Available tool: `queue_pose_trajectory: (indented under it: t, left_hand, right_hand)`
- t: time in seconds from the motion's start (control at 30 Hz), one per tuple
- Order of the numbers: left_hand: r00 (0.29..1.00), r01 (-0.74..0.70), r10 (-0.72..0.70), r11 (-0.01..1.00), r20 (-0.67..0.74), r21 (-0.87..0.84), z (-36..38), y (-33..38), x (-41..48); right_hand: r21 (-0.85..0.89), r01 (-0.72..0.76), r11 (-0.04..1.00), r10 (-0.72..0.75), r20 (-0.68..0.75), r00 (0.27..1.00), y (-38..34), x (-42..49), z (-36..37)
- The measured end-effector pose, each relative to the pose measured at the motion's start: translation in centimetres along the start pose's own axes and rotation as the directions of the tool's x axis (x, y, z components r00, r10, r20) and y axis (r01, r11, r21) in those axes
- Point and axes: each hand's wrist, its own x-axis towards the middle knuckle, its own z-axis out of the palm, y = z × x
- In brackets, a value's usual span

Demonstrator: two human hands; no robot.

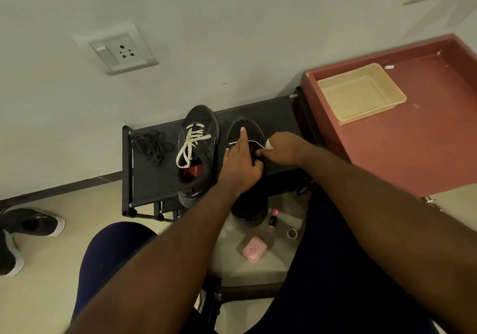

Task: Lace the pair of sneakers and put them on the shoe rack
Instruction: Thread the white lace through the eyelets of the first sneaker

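Note:
Two dark sneakers stand side by side on top of a black shoe rack (144,178) against the wall. The left sneaker (197,153) carries a loosely threaded white lace. My left hand (241,163) lies over the right sneaker (249,129), index finger stretched straight toward the toe, the other fingers curled over the tongue area. My right hand (280,149) pinches a white lace (254,142) that runs across this sneaker's front eyelets. My hands hide most of the shoe's opening.
A tangle of black lace (152,146) lies on the rack's left part. A red-brown cabinet (426,137) with a beige tray (361,93) stands to the right. On the floor are a pink case (254,249), a pink tube (273,217), a small ring (292,233) and other dark shoes (33,221).

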Motion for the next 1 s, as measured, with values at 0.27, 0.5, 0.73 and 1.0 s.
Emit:
queue_pose_trajectory:
  t: [0.27, 0.5, 0.73, 1.0]
  left_hand:
    - [0.998, 0.04, -0.041, 0.999, -0.047, -0.018, -1.8, 0.3, 1.6]
    - [0.976, 0.171, -0.208, 0.58, 0.058, -0.797, -3.8, 7.6, -0.7]
    - [0.949, 0.301, -0.237, 0.477, 0.209, -0.826, -3.6, 10.1, -1.9]
    - [0.92, 0.243, -0.389, 0.443, 0.06, -0.863, -1.4, 11.7, -1.8]
  right_hand:
    - [0.954, -0.069, 0.291, 0.109, 0.039, 0.993, -1.4, -4.6, -0.7]
    - [1.0, 0.007, 0.0, -0.076, -0.007, 0.997, -1.6, -6.1, -1.5]
    - [0.977, 0.018, -0.215, -0.108, -0.042, 0.993, -1.9, -7.5, -1.7]
    - [0.966, -0.05, -0.253, 0.016, 0.056, 0.998, -1.1, -8.0, -1.7]
